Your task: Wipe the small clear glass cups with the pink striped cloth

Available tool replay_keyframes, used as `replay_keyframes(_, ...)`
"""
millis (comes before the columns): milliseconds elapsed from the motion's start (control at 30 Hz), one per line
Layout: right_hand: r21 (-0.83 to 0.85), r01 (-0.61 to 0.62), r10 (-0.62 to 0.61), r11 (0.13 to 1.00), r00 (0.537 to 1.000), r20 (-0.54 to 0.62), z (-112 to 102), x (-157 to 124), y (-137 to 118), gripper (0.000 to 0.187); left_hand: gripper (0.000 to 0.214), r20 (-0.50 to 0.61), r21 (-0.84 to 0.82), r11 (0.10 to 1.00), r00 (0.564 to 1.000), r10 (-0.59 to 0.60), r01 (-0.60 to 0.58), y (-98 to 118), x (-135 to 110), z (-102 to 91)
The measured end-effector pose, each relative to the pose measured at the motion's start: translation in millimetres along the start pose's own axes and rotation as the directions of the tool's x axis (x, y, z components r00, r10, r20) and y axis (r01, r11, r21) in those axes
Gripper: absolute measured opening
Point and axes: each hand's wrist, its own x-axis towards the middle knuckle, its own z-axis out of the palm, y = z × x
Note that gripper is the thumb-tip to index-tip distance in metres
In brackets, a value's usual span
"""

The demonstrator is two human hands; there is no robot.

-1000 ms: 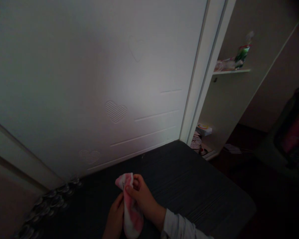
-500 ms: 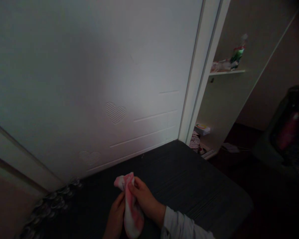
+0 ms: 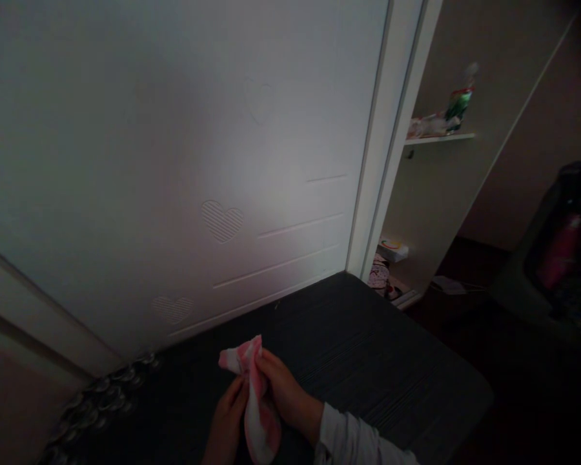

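Both hands hold a pink-and-white sock (image 3: 262, 426) over a dark grey surface (image 3: 348, 349). Its long end hangs down between them, while a shorter end sticks out to the upper left. My left hand (image 3: 226, 413) closes on it from the left, near the middle, with the fingertips partly hidden behind the cloth. On the other side, my right hand (image 3: 283, 391) pinches the upper part between thumb and fingers. Whether this is one sock or a pair, I cannot tell in the dim light.
A white panel (image 3: 184, 142) with embossed hearts rises behind the surface. Shelves (image 3: 440, 138) at the right carry a green packet (image 3: 459, 106) and a small white box (image 3: 392, 250). Dark ruffled trim (image 3: 101, 400) runs along the left. A dark chair-like shape (image 3: 537, 258) stands far right.
The short end of the sock now reaches slightly farther left and spreads wider. My hands have shifted only a little, and both keep hold of it.
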Motion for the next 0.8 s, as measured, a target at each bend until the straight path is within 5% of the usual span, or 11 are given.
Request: replay_keyframes(800,0.074,0.019,-0.018,0.997,1.000,-0.024,-7.5,2.9,4.6,0.020,0.039,-0.003,-0.016,1.000,1.000,0.020,-0.020,4.8,-1.1,3.8)
